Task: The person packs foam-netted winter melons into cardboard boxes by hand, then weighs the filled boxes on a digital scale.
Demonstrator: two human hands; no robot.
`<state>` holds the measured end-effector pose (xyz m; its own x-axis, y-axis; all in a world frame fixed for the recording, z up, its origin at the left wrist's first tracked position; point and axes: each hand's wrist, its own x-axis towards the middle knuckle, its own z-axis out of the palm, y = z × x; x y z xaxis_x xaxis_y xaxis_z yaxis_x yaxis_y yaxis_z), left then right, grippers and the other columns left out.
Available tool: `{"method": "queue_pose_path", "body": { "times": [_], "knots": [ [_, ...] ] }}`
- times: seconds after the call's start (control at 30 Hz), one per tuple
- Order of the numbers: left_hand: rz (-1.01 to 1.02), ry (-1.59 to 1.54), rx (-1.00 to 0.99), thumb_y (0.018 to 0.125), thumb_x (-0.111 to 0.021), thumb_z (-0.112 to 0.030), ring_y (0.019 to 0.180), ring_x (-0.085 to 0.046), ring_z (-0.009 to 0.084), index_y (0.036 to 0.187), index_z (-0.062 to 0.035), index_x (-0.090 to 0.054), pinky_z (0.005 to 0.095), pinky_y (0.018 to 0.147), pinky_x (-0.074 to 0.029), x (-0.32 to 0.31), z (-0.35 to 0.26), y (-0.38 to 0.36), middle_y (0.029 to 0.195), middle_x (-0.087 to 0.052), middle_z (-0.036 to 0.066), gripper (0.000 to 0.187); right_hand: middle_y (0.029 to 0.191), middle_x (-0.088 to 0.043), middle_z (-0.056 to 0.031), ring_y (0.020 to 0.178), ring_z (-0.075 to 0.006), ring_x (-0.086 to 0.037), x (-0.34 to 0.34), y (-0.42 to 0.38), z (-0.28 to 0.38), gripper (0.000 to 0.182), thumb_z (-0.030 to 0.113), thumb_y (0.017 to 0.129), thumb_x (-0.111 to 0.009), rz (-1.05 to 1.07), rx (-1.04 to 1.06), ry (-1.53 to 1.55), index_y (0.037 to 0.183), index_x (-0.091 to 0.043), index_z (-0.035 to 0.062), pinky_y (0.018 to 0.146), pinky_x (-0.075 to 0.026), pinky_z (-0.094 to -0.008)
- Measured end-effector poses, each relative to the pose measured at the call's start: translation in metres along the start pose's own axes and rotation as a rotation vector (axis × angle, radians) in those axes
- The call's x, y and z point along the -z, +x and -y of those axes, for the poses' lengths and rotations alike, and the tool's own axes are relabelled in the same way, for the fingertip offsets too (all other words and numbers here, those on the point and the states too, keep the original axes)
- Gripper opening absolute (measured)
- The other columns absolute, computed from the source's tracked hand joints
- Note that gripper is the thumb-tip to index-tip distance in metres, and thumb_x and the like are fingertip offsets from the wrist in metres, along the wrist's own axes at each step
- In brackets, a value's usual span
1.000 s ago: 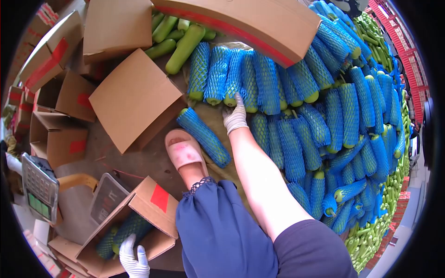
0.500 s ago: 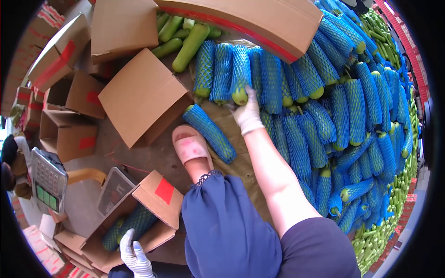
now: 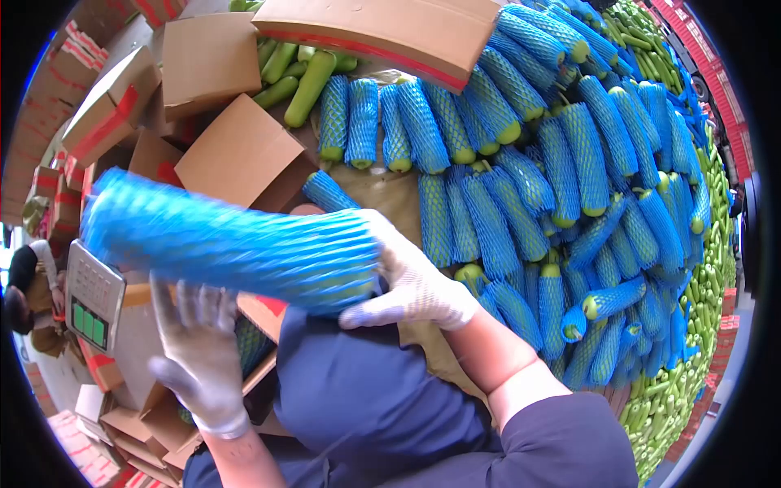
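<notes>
A long green gourd in a blue foam net is raised across my lap, blurred by motion. My right hand, in a pale glove, grips its right end, thumb below and fingers over the far side. Below the gourd's left part, my gloved left hand has its fingers spread, fingertips close under the net. Behind that hand stands an open carton, partly hidden, with netted gourds inside. Another netted gourd lies on the ground beyond the held one.
Netted gourds are heaped on my right, with bare green gourds at the back. Cartons stand ahead and to the left. A scale display is at left, near another person. A long carton juts in at the top.
My right hand has lifted a netted gourd from the row and swung it left over my lap. My left hand has risen from the carton toward it, fingers spreading.
</notes>
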<state>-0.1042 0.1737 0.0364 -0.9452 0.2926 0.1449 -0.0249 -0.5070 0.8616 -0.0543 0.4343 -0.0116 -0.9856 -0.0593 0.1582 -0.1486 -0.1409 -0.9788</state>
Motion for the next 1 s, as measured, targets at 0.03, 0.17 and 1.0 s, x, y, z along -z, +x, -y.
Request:
{"method": "queue_pose_path", "body": {
  "times": [0.03,0.17,1.0],
  "knots": [
    [0.076,-0.362,-0.036,0.091,-0.057,-0.059,0.139,-0.038,0.0324,0.151,0.003,-0.023,0.0457,0.117,-0.027,0.008,-0.005,0.005,0.15,-0.036,0.023,0.093,0.129,-0.05,-0.0143,0.121,-0.0296,-0.05,-0.002,0.008,0.004,0.08,0.033,0.075,-0.083,0.105,0.195,-0.191,0.14,-0.044,0.0071,0.106,-0.039,-0.0404],
    [-0.292,-0.192,-0.067,0.087,-0.065,-0.055,0.133,-0.04,0.0411,0.147,-0.0008,-0.029,0.0614,0.115,-0.023,0.038,-0.067,-0.011,0.143,-0.041,0.021,0.089,0.118,-0.057,-0.0173,0.111,-0.0303,-0.057,-0.001,-0.015,-0.009,0.06,0.037,0.084,-0.072,-0.07,0.134,-0.374,0.13,-0.054,0.0026,0.096,-0.046,-0.038],
    [-1.002,0.113,-0.081,0.093,-0.056,-0.047,0.127,-0.049,0.0333,0.145,-0.0056,-0.04,0.0485,0.117,-0.028,0.162,-0.157,-0.178,0.135,-0.053,0.016,0.069,0.11,-0.067,-0.0121,0.098,-0.0207,-0.064,0.186,-0.168,-0.1,0.059,0.032,0.075,-0.079,-0.646,-0.912,-0.129,0.12,-0.059,-0.0014,0.09,-0.05,-0.036]
  ]
}}
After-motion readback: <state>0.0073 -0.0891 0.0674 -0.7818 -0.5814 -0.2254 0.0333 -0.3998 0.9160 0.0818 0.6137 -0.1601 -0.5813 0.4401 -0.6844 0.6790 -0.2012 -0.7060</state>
